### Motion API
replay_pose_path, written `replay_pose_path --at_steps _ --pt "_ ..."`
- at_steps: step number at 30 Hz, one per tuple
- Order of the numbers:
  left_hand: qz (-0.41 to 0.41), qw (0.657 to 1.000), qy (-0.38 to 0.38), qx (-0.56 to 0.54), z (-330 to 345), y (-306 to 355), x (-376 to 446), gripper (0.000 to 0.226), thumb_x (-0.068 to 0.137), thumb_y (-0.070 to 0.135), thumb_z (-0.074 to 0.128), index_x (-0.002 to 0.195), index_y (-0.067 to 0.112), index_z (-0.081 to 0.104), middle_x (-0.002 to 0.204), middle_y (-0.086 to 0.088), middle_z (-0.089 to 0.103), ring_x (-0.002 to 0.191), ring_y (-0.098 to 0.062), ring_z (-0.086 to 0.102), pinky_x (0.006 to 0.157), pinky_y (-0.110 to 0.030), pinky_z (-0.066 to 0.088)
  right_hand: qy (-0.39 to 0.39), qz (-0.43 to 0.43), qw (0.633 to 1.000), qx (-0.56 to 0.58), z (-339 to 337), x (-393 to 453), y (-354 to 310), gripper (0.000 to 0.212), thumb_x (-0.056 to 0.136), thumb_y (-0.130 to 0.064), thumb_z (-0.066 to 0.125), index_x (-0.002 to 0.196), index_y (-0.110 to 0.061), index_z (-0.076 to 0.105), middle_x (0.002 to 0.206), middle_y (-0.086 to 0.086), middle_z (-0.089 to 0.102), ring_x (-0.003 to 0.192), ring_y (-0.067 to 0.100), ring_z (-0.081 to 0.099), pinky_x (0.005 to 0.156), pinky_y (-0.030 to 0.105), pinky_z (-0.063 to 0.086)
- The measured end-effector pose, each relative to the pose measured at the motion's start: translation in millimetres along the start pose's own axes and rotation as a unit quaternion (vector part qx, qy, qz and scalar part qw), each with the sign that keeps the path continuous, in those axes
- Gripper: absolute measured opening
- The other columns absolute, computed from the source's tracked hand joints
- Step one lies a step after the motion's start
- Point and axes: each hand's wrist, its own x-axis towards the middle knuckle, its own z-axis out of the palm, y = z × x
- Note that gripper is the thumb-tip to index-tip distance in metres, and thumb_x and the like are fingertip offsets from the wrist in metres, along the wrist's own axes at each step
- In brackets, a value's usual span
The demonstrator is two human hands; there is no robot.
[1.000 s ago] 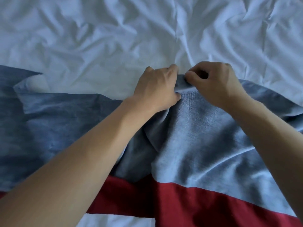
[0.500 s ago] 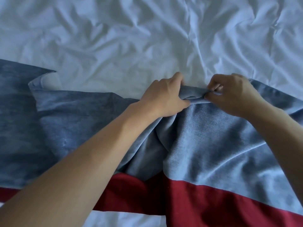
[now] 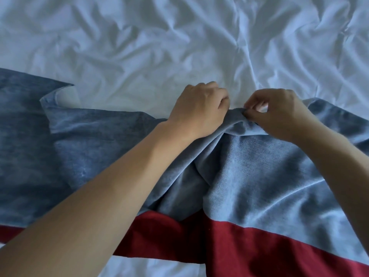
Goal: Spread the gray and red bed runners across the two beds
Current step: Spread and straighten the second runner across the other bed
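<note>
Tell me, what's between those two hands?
In the head view, a bunched fold of the gray runner's far edge spans the left hand and right hand.

Blue-gray, red-banded runner (image 3: 259, 176); seemingly white sheet (image 3: 159, 47)

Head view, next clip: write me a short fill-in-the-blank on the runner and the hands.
1. Both hands grip the runner's far ____ edge.
2. The stripe along the runner's near side is ____.
3. The wrinkled sheet beyond the left hand and right hand is ____.

Missing words: gray; red; white
</note>
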Motion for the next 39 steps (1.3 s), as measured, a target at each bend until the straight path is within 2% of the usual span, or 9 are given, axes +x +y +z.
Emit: replay_pose_path --at_steps 5,8,11,15,21,26,29,33,39 --pt "-0.023 0.995 -0.096 -0.009 7.0 1.6 5.3 0.017 0.088 0.035 0.056 0.098 0.032 0.070 0.095 0.011 0.070 0.096 -0.012 0.063 0.101 -0.036 0.039 0.073 -0.052 0.992 -0.086 6.5 -13.7 13.7 0.008 0.081 -0.016 0.069 0.077 -0.022 0.067 0.077 -0.008 0.066 0.072 0.003 0.042 0.084 0.032 0.038" --pt "-0.024 0.989 -0.142 -0.033 10.5 6.0 7.4 0.007 0.079 0.030 0.061 0.086 0.031 0.063 0.088 0.013 0.068 0.091 -0.012 0.063 0.097 -0.033 0.040 0.113 -0.032 0.984 -0.131 8.8 -16.1 18.2 0.005 0.081 -0.014 0.066 0.080 -0.018 0.067 0.079 -0.001 0.069 0.077 0.022 0.053 0.091 0.041 0.041" --pt "-0.021 0.989 -0.147 -0.015 18.2 9.2 8.5 0.015 0.076 0.026 0.060 0.084 0.028 0.048 0.077 0.010 0.059 0.080 -0.019 0.058 0.082 -0.031 0.032 0.128 -0.023 0.984 -0.121 11.6 -11.6 11.1 0.009 0.080 -0.017 0.065 0.087 -0.020 0.069 0.081 -0.002 0.072 0.080 0.026 0.058 0.096 0.042 0.041" --pt "0.024 0.993 -0.051 0.099 27.3 10.7 5.4 0.026 0.081 0.024 0.057 0.103 0.018 0.046 0.074 0.004 0.052 0.079 -0.029 0.059 0.075 -0.036 0.025 0.093 -0.047 0.988 -0.118 19.4 0.9 -4.5 0.014 0.078 -0.027 0.067 0.090 -0.028 0.072 0.086 -0.002 0.075 0.086 0.025 0.056 0.100 0.040 0.039" --pt "0.003 0.998 -0.040 0.057 13.6 -15.0 8.5 0.011 0.078 0.034 0.063 0.084 0.029 0.055 0.086 0.011 0.058 0.091 -0.021 0.054 0.082 -0.034 0.023 0.094 0.041 0.984 -0.148 8.3 13.2 8.5 0.019 0.080 -0.026 0.057 0.094 -0.028 0.070 0.089 0.002 0.073 0.096 0.037 0.058 0.094 0.040 0.042" --pt "0.029 0.996 -0.028 0.080 12.0 -24.3 6.1 0.017 0.082 0.041 0.060 0.082 0.029 0.049 0.087 0.008 0.056 0.088 -0.021 0.055 0.082 -0.034 0.025 0.070 -0.022 0.996 -0.047 25.1 19.6 -19.1 0.029 0.077 -0.044 0.060 0.097 -0.026 0.071 0.092 -0.004 0.074 0.092 0.024 0.064 0.104 0.044 0.042" --pt "0.031 0.995 0.001 0.099 8.3 -36.3 -2.1 0.031 0.086 0.053 0.053 0.095 0.024 0.058 0.090 0.007 0.062 0.089 -0.021 0.056 0.087 -0.038 0.029 0.071 -0.052 0.986 -0.141 32.7 27.0 -17.3 0.017 0.079 -0.025 0.063 0.094 -0.025 0.071 0.096 0.001 0.073 0.094 0.026 0.063 0.110 0.046 0.032" --pt "0.017 0.986 0.021 0.167 -8.4 -74.8 -15.5 0.022 0.092 0.040 0.052 0.099 0.023 0.063 0.094 0.004 0.065 0.091 -0.022 0.054 0.085 -0.037 0.027 0.084 0.014 0.975 -0.205 31.5 26.7 -9.5 0.020 0.081 -0.015 0.058 0.096 -0.023 0.069 0.098 0.005 0.073 0.098 0.031 0.062 0.114 0.049 0.025" --pt "-0.018 0.977 -0.009 0.213 -27.1 -107.3 -31.6 0.011 0.085 0.028 0.060 0.094 0.023 0.062 0.090 0.003 0.064 0.087 -0.024 0.054 0.081 -0.037 0.024 0.098 -0.049 0.982 -0.155 64.6 40.7 -63.3 0.031 0.085 -0.043 0.057 0.103 -0.020 0.070 0.098 0.002 0.070 0.097 0.026 0.062 0.113 0.041 0.025"
